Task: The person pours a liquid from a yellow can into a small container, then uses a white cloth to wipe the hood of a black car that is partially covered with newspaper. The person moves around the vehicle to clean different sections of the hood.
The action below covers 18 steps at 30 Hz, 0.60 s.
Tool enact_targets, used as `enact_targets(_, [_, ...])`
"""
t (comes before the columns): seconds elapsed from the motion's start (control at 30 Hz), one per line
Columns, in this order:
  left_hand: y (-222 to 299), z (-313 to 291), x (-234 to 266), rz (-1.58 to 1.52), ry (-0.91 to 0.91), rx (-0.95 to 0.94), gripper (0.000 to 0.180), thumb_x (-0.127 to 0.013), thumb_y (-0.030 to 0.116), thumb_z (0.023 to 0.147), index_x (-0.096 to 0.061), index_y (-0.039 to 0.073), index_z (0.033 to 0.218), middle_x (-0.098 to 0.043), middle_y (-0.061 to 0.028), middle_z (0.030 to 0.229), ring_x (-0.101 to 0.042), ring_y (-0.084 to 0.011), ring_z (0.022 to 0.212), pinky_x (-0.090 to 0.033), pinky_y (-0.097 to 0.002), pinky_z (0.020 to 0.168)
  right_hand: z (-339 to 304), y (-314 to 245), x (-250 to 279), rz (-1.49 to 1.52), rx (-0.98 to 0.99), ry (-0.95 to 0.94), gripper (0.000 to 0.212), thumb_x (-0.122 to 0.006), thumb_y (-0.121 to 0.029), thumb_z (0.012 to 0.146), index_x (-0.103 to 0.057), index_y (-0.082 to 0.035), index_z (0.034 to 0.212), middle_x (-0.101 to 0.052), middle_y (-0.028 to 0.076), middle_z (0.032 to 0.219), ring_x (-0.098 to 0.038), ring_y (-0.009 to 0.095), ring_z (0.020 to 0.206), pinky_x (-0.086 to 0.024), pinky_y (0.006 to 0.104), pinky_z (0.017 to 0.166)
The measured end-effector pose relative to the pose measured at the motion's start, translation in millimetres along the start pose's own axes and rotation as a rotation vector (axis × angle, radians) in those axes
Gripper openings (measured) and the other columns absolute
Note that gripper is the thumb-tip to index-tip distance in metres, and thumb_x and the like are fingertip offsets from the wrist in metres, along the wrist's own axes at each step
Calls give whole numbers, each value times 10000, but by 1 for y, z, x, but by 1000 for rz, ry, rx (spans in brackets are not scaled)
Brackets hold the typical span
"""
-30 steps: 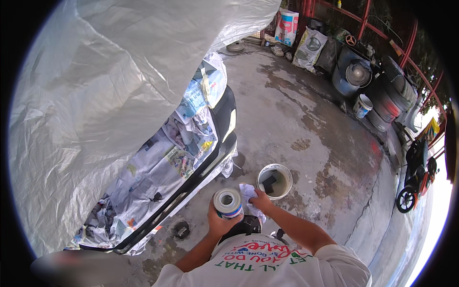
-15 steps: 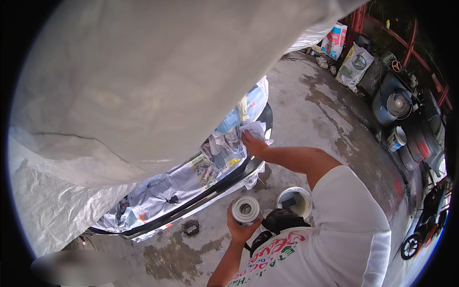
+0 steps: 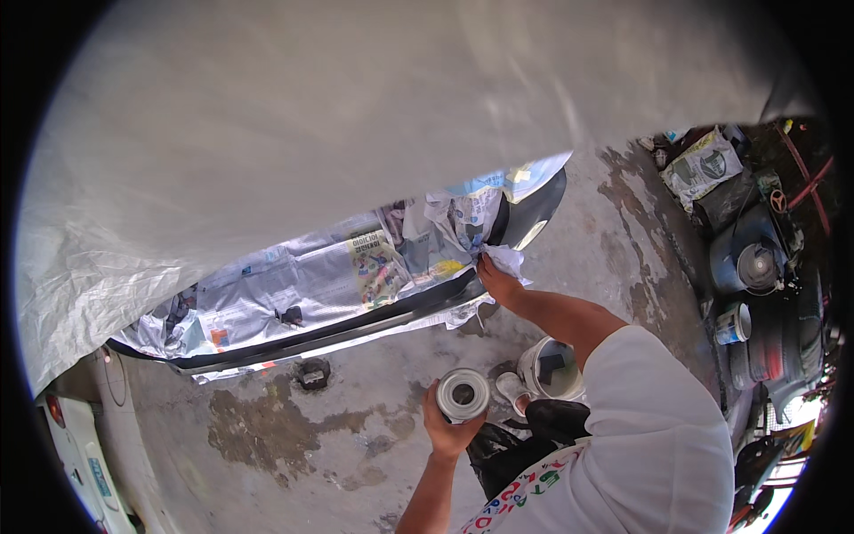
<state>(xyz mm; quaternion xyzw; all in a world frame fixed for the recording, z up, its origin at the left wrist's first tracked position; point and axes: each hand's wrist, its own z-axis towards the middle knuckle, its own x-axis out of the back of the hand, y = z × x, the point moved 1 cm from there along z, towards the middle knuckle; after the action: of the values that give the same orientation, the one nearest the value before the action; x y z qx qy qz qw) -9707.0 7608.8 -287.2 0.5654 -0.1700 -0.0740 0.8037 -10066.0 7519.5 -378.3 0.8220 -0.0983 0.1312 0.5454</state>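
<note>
Since a moment ago the view has swung further over the covered car, and the right hand [image 3: 498, 283], already reaching out half a second ago, now presses a crumpled white cloth [image 3: 510, 260] against the dark glossy bumper edge [image 3: 525, 222]; its fingers are bunched tight on the cloth. The left hand [image 3: 452, 427] is lower and well apart from the right, wrapped around a small round tin [image 3: 463, 394] with a pale metal top and a darker centre, held upright near the person's chest. Between the two hands, on the stained concrete floor [image 3: 294, 427], stands a white plastic bucket [image 3: 551, 369], open, with dark contents, and a small white cup-like thing [image 3: 511, 388] sits just beside it. Crinkled grey plastic sheeting [image 3: 311, 133] drapes over most of the car, smooth and translucent with fine folds at its lower left. Below its hem, sheets of newspaper [image 3: 338, 276] are taped along the body, mostly grey print with one tall yellow and green coloured panel near the middle and blue patches toward the right. A dark strip of trim [image 3: 311, 343] runs under the paper. At the right rim a pale printed sack [image 3: 704, 167] leans among clutter, with a round grey drum [image 3: 752, 258] below it and a small white and blue can [image 3: 731, 325] near that.
</note>
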Motion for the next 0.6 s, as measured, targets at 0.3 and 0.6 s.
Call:
enact_targets(0.3, [4, -3, -64, 113, -64, -88, 1027, -988, 116, 591, -440, -35, 1447, -648, -171, 1231, -685, -289, 1107, -547, -408, 971, 12, -60, -16, 613, -176, 134, 433, -572, -273, 915, -714, -20, 1237, -651, 205, 1334, -562, 405, 1303, -329, 677, 1170])
enact_targets(0.6, [34, -67, -204, 215, 181, 182, 1048, -984, 147, 610, -425, -36, 1478, -627, -177, 1307, -649, -296, 1199, -506, -409, 1055, -109, 50, -41, 794, -22, 858, 335, -615, -234, 893, -717, -83, 1174, -695, 160, 1241, -594, 372, 1257, -330, 631, 1194])
